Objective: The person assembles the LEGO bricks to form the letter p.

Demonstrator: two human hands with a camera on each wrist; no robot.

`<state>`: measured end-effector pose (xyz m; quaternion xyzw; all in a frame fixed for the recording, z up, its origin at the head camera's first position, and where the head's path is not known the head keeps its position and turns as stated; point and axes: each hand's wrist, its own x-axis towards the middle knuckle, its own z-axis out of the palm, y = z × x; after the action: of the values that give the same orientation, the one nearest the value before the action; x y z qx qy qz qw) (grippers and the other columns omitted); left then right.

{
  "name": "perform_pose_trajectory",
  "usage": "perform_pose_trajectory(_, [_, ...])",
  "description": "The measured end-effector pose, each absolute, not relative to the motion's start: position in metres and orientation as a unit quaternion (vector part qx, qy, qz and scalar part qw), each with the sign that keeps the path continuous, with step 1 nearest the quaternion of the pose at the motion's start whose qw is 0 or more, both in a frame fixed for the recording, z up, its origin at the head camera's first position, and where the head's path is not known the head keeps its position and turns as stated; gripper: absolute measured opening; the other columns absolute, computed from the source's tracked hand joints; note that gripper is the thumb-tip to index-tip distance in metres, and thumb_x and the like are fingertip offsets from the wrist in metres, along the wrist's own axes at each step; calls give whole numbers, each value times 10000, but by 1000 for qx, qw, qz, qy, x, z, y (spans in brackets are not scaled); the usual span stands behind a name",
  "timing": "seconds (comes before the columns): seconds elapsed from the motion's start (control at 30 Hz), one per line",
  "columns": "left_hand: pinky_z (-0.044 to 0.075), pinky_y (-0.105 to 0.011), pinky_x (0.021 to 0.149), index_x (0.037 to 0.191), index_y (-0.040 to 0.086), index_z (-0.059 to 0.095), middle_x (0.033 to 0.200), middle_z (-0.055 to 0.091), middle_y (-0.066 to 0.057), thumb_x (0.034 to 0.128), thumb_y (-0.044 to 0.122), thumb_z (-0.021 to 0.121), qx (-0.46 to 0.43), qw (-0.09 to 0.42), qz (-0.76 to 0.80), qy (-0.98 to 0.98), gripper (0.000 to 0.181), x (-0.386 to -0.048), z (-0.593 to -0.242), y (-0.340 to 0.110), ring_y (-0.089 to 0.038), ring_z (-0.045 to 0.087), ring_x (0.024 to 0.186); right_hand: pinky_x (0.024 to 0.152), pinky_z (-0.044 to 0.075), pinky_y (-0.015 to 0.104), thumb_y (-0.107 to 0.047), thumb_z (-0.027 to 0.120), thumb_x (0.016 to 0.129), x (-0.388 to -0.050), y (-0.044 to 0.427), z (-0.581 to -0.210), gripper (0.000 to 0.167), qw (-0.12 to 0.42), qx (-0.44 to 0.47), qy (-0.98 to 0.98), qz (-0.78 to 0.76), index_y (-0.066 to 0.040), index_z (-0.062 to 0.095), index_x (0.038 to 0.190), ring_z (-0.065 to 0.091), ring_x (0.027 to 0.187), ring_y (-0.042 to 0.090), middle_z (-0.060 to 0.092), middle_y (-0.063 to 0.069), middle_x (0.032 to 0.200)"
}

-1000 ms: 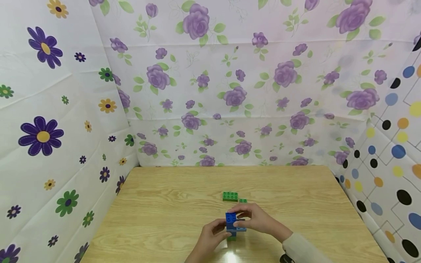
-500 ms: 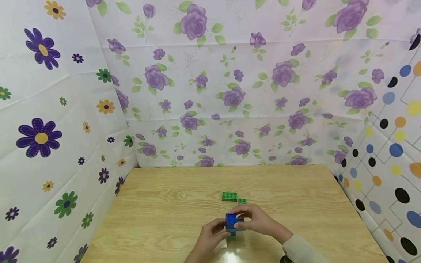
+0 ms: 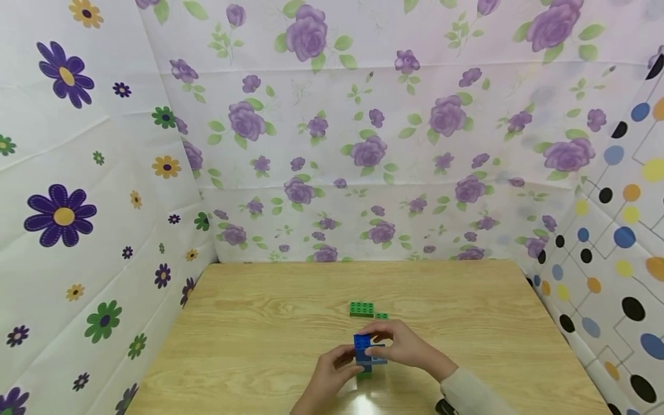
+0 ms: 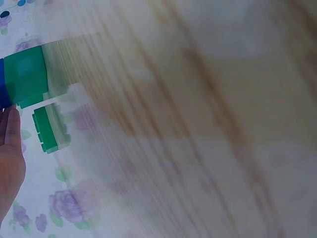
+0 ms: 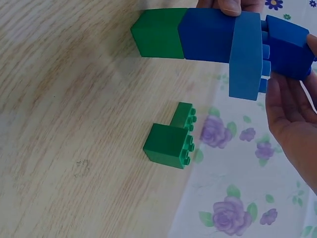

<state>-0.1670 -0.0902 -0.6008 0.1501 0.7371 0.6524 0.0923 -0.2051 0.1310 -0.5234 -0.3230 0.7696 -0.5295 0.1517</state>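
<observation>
A small brick tower stands on the table in front of me. In the right wrist view it runs from a green brick [image 5: 158, 33] at the base, through a blue brick [image 5: 206, 34] and a wider light blue brick [image 5: 245, 56], to a second blue brick [image 5: 287, 47] on top. That top brick sits slightly askew, and a narrow gap shows beneath it. My right hand [image 3: 404, 344] pinches it between thumb and fingers. From the left side, my left hand [image 3: 332, 372] grips the tower lower down, its thumb near the light blue brick.
Beyond the tower lie a green eight-stud brick [image 3: 361, 309] and a smaller green brick [image 3: 381, 316], close together on the wooden table [image 3: 249, 334]. Flowered cloth [image 3: 332, 150] hangs behind and at the left; dotted cloth [image 3: 602, 276] hangs at the right.
My right hand and the top blue brick have shifted slightly left. More of the light blue brick shows than half a second ago. The left hand keeps its place.
</observation>
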Motion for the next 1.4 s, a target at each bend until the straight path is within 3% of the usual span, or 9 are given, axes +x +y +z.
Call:
perform_pose_trajectory(0.17, [497,-353,987,1213,107,636,1191,650,-59,877,160,715,151,91,650,739,349,-167,-599,-90,-222,596,1151,890,552,354,-232,706,893,-204,131,-524,352,144,-328,767,-532,-128,647,1224,610,1032,130,639,33,1178])
perform_pose_trajectory(0.4, [502,-337,981,1204,109,639,1183,651,-55,873,151,718,150,93,652,737,343,-167,-599,-89,-226,598,1146,886,550,312,-233,738,865,-204,132,-528,363,127,-328,775,-526,-162,661,1213,594,1055,131,644,3,1166])
perform_pose_trajectory(0.8, [515,-321,961,1205,95,637,1185,650,-68,872,150,720,151,89,651,738,348,-166,-599,-89,-233,603,1134,901,543,457,-209,716,882,-197,130,-533,351,115,-319,769,-541,-131,648,1217,613,1053,173,643,37,1148])
perform_pose_trajectory(1.13, [507,-336,974,1218,95,631,1197,646,-64,871,177,722,150,86,644,745,368,-166,-601,-91,-241,598,1143,906,548,390,-226,693,901,-197,127,-533,327,131,-294,769,-552,-160,647,1218,632,1021,144,649,11,1141])
perform_pose_trajectory(1.4, [512,-306,963,1222,111,629,1209,640,-64,872,155,720,150,91,653,737,364,-166,-601,-90,-243,594,1150,896,533,483,-186,715,885,-195,126,-530,306,133,-288,768,-556,-142,661,1183,625,1003,149,653,22,1103])
